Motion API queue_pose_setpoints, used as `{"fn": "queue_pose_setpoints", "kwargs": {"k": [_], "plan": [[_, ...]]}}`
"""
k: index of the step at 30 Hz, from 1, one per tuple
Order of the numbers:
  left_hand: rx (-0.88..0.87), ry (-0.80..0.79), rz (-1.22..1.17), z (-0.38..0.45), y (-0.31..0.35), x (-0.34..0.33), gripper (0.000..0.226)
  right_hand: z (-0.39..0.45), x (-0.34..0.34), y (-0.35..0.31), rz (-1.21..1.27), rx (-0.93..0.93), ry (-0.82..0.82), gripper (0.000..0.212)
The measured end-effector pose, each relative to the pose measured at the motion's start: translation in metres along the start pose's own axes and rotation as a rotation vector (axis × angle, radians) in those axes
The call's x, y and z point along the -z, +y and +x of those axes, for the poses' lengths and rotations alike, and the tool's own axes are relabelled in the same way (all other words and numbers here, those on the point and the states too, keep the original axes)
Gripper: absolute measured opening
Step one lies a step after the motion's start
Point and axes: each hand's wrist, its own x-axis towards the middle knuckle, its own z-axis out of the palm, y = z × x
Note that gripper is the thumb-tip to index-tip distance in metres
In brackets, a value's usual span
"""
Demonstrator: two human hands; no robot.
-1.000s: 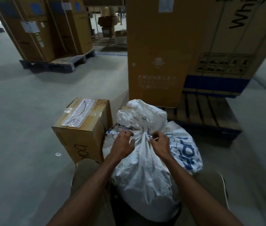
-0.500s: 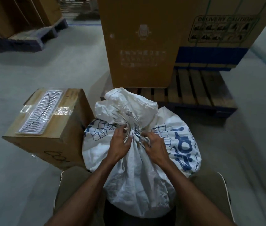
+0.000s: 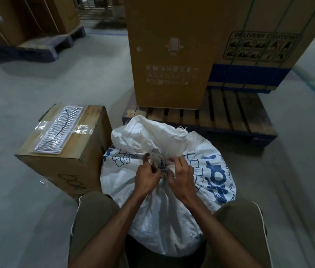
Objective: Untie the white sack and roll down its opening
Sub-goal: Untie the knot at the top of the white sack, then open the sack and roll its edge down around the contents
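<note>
Clearly the task is at its first step: the white sack (image 3: pixel 164 213) is tied at the neck, and nothing of its opening is rolled down yet. At the near left stands a taped cardboard box (image 3: pixel 63 151), just beside the sack. The sack itself sits on the floor between the person's knees, near the middle of the scene, with a wooden pallet (image 3: pixel 230 117) beyond it carrying a tall carton (image 3: pixel 172 55). The left hand (image 3: pixel 146 178) has its fingers curled in at the tie (image 3: pixel 161 167), pinching there, though the blur hides exactly what strand it has. The right hand (image 3: pixel 181 178), touching the same spot, curls its fingers onto the gathered neck. Untying and the whole roll-down appear to remain. The sack looks full and rounded, woven, with blue print on its right side and a crumpled, frayed topknot above the tie.
</note>
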Motion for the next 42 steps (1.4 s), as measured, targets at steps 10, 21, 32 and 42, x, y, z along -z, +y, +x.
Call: {"fn": "queue_pose_setpoints", "kwargs": {"k": [10, 21, 32, 42], "plan": [[-0.213, 0.079, 0.038, -0.078, 0.006, 0.007, 0.041, 0.015, 0.060, -0.075, -0.291, 0.156, -0.024, 0.071], [-0.550, 0.320, 0.178, -0.102, -0.003, 0.089, 0.068, -0.044, 0.086, -0.044, -0.020, 0.133, -0.163, 0.025], [-0.834, 0.095, 0.436, -0.141, 0.012, 0.053, 0.017, -0.069, 0.117, -0.060, -0.053, -0.179, -0.125, 0.043], [-0.496, 0.303, 0.054, -0.111, 0.029, 0.077, 0.039, -0.050, 0.103, -0.073, -0.298, -0.208, -0.255, 0.051]]}}
